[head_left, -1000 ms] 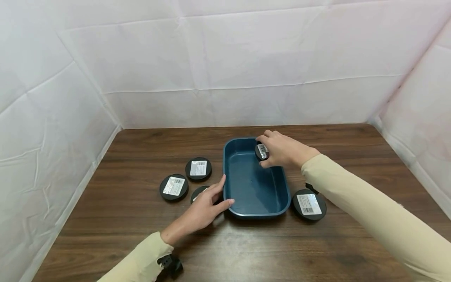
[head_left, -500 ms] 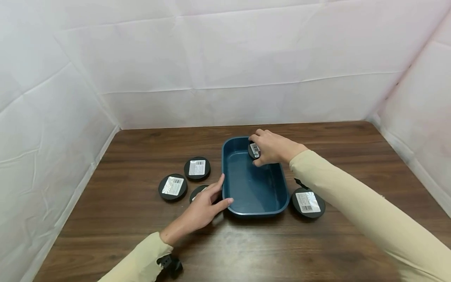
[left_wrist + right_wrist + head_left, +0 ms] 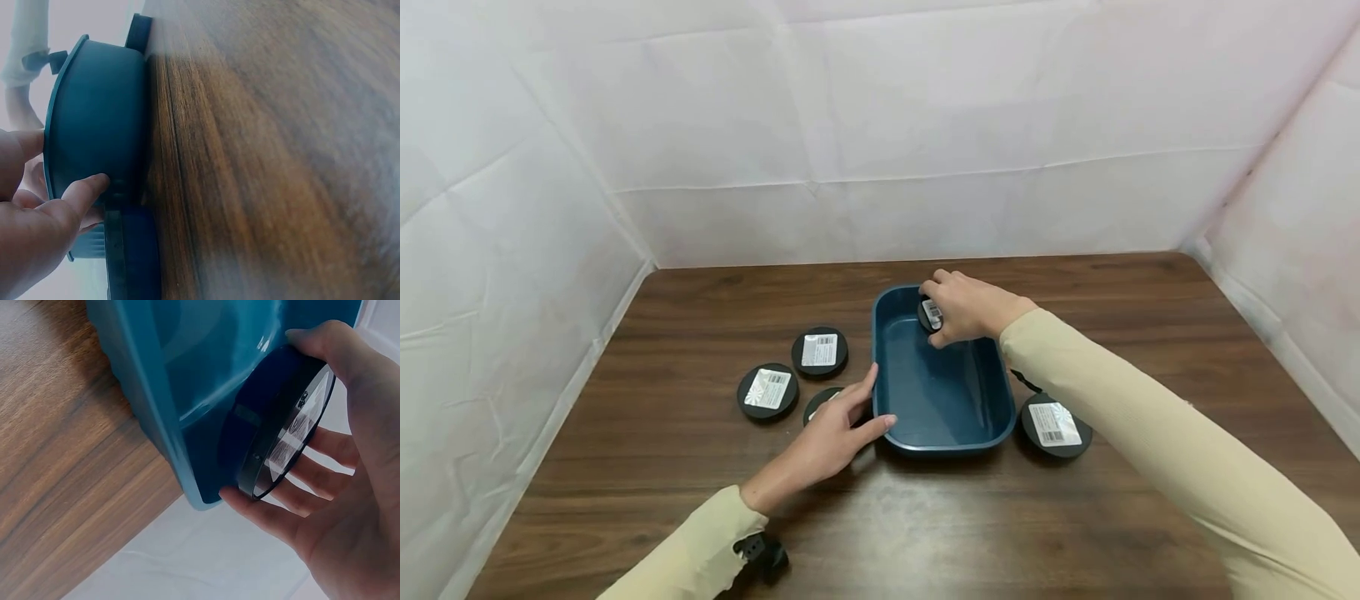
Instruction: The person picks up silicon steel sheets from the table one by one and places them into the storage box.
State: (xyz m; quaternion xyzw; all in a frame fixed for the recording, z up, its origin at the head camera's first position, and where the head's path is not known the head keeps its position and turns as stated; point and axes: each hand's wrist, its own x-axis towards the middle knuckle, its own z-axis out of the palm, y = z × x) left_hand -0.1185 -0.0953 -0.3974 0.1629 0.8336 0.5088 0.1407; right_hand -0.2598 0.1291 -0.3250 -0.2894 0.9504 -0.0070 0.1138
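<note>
Wooden table (image 3: 925, 533) | blue tray (image 3: 936, 396) upright on it | left hand (image 3: 832, 433): fingers spread against the tray's left side | right hand (image 3: 967, 304): fingers and thumb pinching the held disc (image 3: 931, 314) | held disc: shifted leftward within the tray's far end, apparently being positioned, not yet released; bottom contact unclear

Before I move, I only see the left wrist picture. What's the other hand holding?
Observer: The right hand grips a round black disc with a label on it.
Operator: Ooh! Where's it holding that?
Observer: At the far end of the blue tray, in the head view.
Operator: How many more are there?
Observer: Four: three discs left of the tray and one disc right of it.
</note>
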